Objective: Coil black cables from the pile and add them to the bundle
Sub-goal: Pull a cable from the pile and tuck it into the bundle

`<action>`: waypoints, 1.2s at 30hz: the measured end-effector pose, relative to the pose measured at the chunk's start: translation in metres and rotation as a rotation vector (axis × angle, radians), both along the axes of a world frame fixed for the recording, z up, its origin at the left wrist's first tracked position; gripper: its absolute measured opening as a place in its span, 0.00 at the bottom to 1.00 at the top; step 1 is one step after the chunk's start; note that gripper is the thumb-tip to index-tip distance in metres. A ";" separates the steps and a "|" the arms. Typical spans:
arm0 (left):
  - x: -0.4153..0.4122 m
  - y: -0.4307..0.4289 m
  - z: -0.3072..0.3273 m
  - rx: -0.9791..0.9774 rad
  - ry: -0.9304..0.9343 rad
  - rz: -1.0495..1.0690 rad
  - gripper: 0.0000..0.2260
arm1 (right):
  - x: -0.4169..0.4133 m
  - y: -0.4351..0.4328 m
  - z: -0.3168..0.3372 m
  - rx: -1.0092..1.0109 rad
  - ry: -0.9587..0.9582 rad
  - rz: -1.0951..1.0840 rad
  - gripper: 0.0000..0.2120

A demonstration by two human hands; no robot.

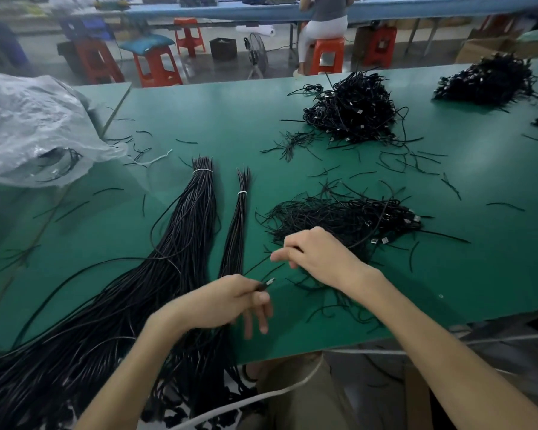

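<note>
Plug end (268, 281) sits pinched in my left hand (227, 301), tip pointing up-right at my right hand (320, 259) (fingers curled; can't tell if holding a strand). Right is nearer the pile (354, 218); bundle (239, 218) lies leftward.

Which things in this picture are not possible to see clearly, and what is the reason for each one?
Head view:
Whether the right hand holds a cable from the near pile: its curled fingers cover the spot.
The plug type of the cable end in the left hand: blurred, small.
The big bundle, lower end: cut by the bottom edge, partly behind the left forearm.
The plastic bag, contents: hazy film.
</note>
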State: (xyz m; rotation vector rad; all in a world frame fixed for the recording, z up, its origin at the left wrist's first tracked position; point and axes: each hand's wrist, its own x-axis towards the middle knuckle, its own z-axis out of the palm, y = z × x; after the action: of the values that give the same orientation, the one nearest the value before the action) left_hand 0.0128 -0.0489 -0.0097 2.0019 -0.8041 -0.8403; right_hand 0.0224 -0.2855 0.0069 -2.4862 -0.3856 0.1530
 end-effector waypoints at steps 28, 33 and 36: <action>0.003 -0.012 0.015 -1.444 0.889 0.666 0.17 | -0.027 0.032 -0.041 0.454 0.052 -0.043 0.32; -0.006 0.007 0.019 -0.805 0.473 0.298 0.20 | -0.006 0.012 -0.036 0.362 -0.087 -0.234 0.31; -0.013 -0.002 0.008 -0.352 0.141 0.187 0.22 | 0.007 0.011 -0.024 0.397 -0.153 -0.301 0.31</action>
State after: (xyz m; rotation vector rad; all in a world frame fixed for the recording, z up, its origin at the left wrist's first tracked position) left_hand -0.0005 -0.0511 -0.0020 1.6576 -0.6247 -0.6708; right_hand 0.0295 -0.2740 -0.0167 -2.1342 -0.0864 -0.2174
